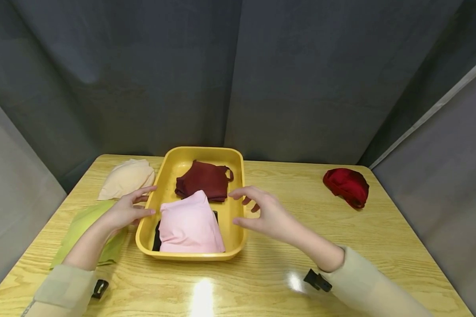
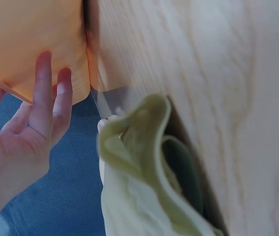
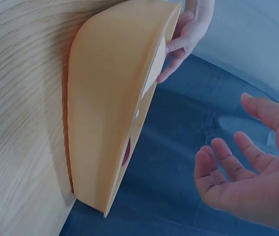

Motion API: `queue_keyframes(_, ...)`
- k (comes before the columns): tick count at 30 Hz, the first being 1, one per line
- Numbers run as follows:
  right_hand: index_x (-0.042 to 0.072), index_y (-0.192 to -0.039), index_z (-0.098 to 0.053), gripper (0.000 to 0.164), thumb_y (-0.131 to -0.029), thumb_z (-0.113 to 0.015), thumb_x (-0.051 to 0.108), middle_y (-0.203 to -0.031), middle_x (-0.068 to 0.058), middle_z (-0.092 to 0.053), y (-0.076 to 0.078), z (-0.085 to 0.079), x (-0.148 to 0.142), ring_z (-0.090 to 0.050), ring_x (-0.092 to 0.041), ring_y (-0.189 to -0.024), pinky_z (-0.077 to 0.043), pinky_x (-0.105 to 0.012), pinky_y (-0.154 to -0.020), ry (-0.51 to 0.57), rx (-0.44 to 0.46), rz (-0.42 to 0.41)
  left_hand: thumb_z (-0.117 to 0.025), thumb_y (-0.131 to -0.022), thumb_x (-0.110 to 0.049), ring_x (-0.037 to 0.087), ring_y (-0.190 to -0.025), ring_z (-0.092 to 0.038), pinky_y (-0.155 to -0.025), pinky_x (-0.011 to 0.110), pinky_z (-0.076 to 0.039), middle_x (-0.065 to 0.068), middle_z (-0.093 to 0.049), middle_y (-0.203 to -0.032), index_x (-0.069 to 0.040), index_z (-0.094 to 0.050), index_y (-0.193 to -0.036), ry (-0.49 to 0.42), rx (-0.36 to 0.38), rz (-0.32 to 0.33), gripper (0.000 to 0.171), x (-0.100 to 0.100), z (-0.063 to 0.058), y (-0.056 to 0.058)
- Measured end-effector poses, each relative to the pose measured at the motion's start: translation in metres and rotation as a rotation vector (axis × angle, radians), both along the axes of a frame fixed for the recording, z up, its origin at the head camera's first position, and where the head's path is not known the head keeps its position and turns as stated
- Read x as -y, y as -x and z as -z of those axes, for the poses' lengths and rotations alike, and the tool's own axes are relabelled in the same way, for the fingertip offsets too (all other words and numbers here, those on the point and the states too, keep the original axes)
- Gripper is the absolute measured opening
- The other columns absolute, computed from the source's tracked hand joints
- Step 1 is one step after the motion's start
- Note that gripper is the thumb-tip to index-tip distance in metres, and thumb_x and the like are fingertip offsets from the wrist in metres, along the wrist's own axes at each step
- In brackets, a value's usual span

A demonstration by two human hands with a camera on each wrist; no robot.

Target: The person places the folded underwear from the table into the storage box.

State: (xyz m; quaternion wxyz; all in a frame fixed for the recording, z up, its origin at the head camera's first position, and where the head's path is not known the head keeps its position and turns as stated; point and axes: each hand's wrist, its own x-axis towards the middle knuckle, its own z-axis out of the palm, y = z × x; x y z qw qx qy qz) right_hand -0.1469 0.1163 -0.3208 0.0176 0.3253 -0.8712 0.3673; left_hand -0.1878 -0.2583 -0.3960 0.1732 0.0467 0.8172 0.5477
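Note:
A yellow plastic tray (image 1: 230,233) stands on the table. Inside lie a folded pink garment (image 1: 190,224) with black cloth (image 1: 157,237) showing beneath it, and a folded dark red garment (image 1: 206,178) with a strap loop. At the tray's left rim is my left hand (image 1: 124,213), fingers spread; the left wrist view shows fingertips (image 2: 43,61) against the outer wall. My right hand (image 1: 263,213) hovers by the right rim, fingers loosely bent and holding nothing; in the right wrist view a gap separates it from the tray (image 3: 105,98).
Left of the tray, a cream garment (image 1: 128,178) lies behind a yellow-green cloth (image 1: 77,229), which is partly under my left forearm. A shiny red garment (image 1: 347,187) sits at the table's far right. Grey curtains (image 1: 174,88) stand along the table's back edge.

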Motion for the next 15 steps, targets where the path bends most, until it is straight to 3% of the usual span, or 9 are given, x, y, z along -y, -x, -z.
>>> queue_keyframes(15, 0.014, -0.121, -0.059, 0.050, -0.076, -0.080, 0.019, -0.118, 0.003, -0.061, -0.003, -0.013, -0.036, -0.057, -0.015, -0.099, -0.051, -0.036, -0.078, -0.030, -0.136, 0.079, -0.064, -0.089, -0.008, 0.023, -0.094, -0.057, -0.070, 0.034, -0.053, 0.030, -0.029, -0.140, -0.012, -0.025, -0.150, -0.005, 0.011, -0.003, 0.072, -0.001, -0.001, -0.001)
